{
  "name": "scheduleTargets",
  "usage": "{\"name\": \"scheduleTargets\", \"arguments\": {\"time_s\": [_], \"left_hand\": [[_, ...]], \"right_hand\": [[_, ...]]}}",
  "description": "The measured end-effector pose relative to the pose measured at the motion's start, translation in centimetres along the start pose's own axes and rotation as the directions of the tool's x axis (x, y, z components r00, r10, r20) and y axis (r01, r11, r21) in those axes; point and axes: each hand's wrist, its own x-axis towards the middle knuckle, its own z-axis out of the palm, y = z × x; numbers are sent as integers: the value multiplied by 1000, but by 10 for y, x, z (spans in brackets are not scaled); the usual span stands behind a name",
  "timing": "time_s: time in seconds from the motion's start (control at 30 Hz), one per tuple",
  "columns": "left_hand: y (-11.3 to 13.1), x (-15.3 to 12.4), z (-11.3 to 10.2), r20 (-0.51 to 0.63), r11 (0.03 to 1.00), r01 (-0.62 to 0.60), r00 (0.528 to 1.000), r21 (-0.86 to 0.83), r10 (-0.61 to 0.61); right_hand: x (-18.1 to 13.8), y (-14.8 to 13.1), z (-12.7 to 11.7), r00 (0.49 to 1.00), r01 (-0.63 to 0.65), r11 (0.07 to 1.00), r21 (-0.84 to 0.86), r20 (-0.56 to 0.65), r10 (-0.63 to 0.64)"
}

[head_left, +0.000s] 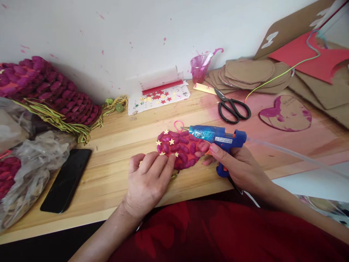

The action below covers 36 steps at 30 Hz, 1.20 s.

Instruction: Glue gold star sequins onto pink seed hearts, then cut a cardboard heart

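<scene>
Right hand (240, 165) is wrapped tight around the handle of the blue glue gun (218, 136), with a finger on the orange trigger. The nozzle points away from the grip, out over the pink seed-covered piece (182, 147), which lies flat on the wooden table (114, 138) just under the barrel. A clear glue stick (286, 153) trails out behind the gun. Across the piece from the grip, the left hand (147, 182) lies flat and open. It grasps nothing, and its fingertips press on the near edge beside the gold stars (171, 141). Beyond the gun, black scissors (233, 107) lie near a painted cardboard heart (286, 112). Farther back are a pink cup (199, 69) and a star sticker sheet (159, 96). Well past the left hand sits a black phone (67, 180).
</scene>
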Motion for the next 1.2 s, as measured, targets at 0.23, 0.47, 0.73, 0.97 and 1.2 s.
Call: {"name": "scheduleTargets", "arguments": {"time_s": [0.23, 0.47, 0.73, 0.97, 1.2], "left_hand": [[3, 4, -3, 25, 1000, -21, 999, 23, 20], [2, -5, -3, 106, 1000, -9, 994, -12, 10], [3, -15, 1, 64, 976, 158, 987, -147, -150], [6, -11, 2, 82, 979, 113, 992, -167, -101], [8, -13, 2, 93, 985, 93, 993, -147, -79]], "right_hand": [[0, -1, 0, 1000, -9, 999, -47, -4, 9], [-1, -2, 0, 1000, -12, 998, -64, -6, 12], [0, -2, 0, 1000, -16, 998, -61, 4, 17], [-1, 0, 0, 1000, -15, 997, -81, -8, 15], [0, -2, 1, 1000, -22, 996, -89, -17, 20]]}}
